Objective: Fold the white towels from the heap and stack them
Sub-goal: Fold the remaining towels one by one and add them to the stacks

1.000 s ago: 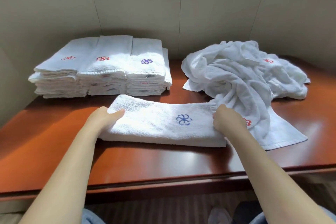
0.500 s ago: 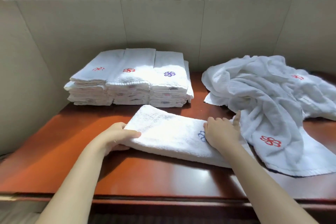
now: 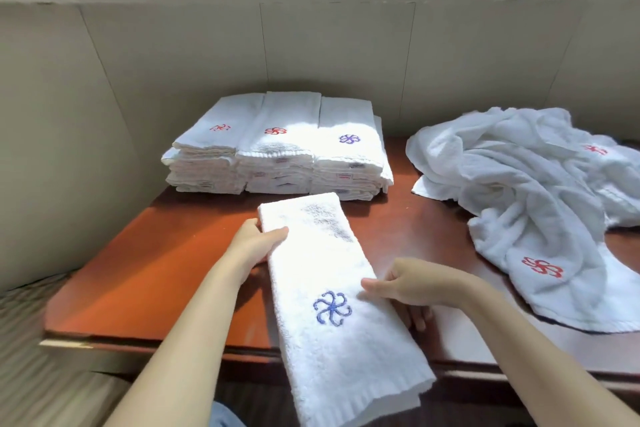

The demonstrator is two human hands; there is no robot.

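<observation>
The folded towel (image 3: 322, 270) is a long narrow strip lying slantwise on the table (image 3: 138, 281). Its far end sits just short of the stacks (image 3: 277, 152) and its near end hangs out past the table's front edge toward me. A blue pinwheel emblem (image 3: 331, 308) faces up on the nearer half. My left hand (image 3: 256, 243) grips the towel's left edge near the far end, thumb on top and fingers curled under. My right hand (image 3: 412, 288) pinches the right edge beside the emblem, with the thumb lying on the cloth and the fingers tucked beneath it. The stacks stand at the back against the wall (image 3: 173, 80), three piles of folded towels side by side and touching. The left and middle piles show a red emblem on top and the right one a blue emblem. To my right, well apart from the stacks, the heap (image 3: 519, 184) of unfolded white towels sprawls across the table. One towel spills forward from it with a red emblem (image 3: 542, 267) facing up.
</observation>
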